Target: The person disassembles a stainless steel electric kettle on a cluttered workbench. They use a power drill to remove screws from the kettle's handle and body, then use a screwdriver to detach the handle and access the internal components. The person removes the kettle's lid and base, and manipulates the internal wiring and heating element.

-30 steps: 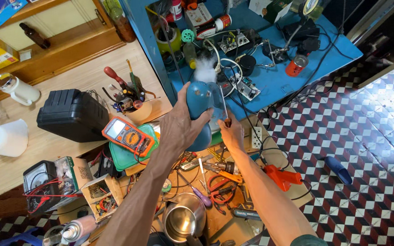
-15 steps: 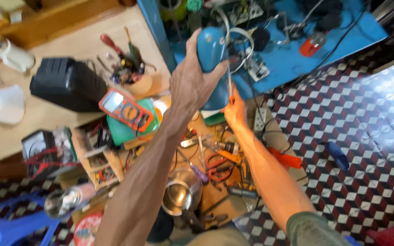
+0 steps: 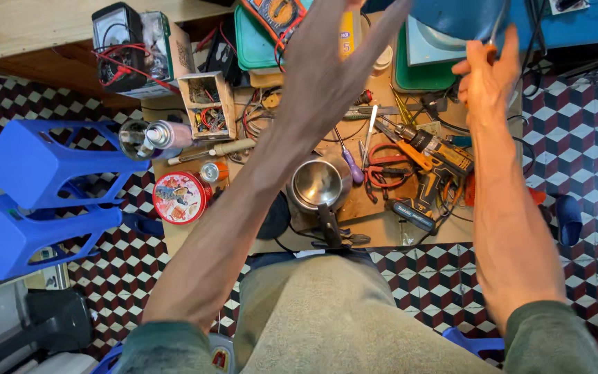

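Since half a second ago the view has tipped down towards the person's lap, so the blue rounded housing [image 3: 459,15] that sat mid-picture is now cut by the top edge, and two blue plastic stools [image 3: 36,190] have come into sight far out to the left of the left arm. The low wooden work board [image 3: 382,228] lies beneath both forearms, crowded with tools. The left hand [image 3: 327,69] reaches up and forward, palm down, fingers spread wide and stretched towards the housing; the fingertips run out of view, so I cannot tell whether it has hold of it. The right hand [image 3: 487,76] is raised beside it, fingers curled and pinched around a thin dark rod or wire [image 3: 498,24] that rises against the housing. A steel pot [image 3: 318,183] sits just under the left forearm, an orange and black drill [image 3: 432,163] lies between the two arms, and a round red tin [image 3: 178,197] rests left of the left forearm. A black meter [image 3: 118,43] stands well left of the left hand.
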